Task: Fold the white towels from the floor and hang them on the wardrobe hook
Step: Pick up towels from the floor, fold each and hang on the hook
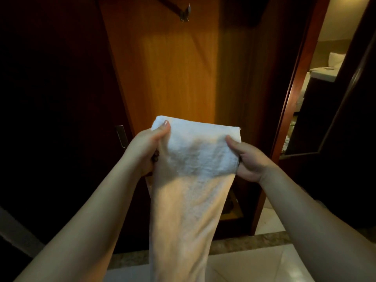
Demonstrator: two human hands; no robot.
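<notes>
Head view. Our left hand (147, 148) and right hand (247, 159) each pinched a side of the white towel (195, 159), thumbs on top, its folded top edge stretched between them and the rest hanging below. The wardrobe hook (185, 14) stood well above and ahead of both hands. Folding looked finished; hanging would call for a lift onto that hook.
</notes>
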